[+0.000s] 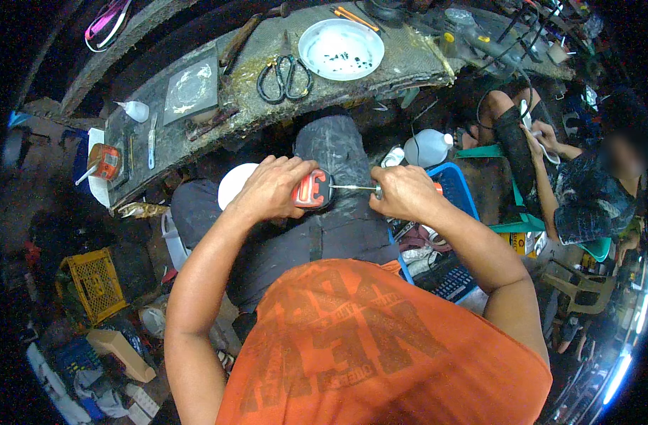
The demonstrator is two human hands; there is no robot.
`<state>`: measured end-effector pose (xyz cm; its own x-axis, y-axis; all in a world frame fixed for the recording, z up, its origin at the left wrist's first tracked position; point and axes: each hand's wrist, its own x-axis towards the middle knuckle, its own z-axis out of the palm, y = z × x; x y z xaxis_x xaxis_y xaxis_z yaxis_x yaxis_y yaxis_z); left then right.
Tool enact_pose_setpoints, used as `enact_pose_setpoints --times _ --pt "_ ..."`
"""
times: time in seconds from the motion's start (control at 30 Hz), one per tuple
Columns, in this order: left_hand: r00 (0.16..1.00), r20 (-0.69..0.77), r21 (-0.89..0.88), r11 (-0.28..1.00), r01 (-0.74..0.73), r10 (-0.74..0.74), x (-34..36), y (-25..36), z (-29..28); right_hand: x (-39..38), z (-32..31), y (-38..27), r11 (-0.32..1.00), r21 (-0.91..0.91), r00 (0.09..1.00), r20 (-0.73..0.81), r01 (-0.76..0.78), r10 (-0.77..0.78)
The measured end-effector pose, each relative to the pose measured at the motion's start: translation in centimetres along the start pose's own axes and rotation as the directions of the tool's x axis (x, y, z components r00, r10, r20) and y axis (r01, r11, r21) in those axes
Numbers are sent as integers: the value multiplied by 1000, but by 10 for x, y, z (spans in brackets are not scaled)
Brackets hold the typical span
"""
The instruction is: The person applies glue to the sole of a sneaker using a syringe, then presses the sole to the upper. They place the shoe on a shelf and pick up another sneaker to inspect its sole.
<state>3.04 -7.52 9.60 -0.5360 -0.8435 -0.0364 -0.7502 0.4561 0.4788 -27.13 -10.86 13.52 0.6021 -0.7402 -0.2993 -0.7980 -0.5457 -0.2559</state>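
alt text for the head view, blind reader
The left hand holds a red and black piece while the right hand points a thin metal tool toward it. On the workbench beyond lie black scissors and a white dish.

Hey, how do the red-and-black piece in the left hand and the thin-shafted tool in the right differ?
The red-and-black piece is broad and blocky; the thin-shafted tool shows a narrow, straight shaft.
The piece has a red face with black edging, while the tool's shaft looks pale and metallic.
The left hand holds the piece; the right hand holds the tool.
Both are partly hidden by the hands.
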Motion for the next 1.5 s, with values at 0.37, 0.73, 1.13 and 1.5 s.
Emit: enact_pose_setpoints --times 0.37,0.73,1.13,1.5 --pt "1000 8 6 1000 4 -4 0 0 0 -3 3 -1 1000 0 1000 22 10 -10" --pt "999 34 6 1000 16 -16 0 -1 -2 4 3 5 999 32 1000 -27 9 -8" --pt "1000 13 -8 1000 5 -5 0 0 -1 7 5 8 999 41 998 -55 -32 35" --pt "1000 0 -27 1000 7 -7 -1 1 -2 5 8 9 996 59 993 -87 -71 76"
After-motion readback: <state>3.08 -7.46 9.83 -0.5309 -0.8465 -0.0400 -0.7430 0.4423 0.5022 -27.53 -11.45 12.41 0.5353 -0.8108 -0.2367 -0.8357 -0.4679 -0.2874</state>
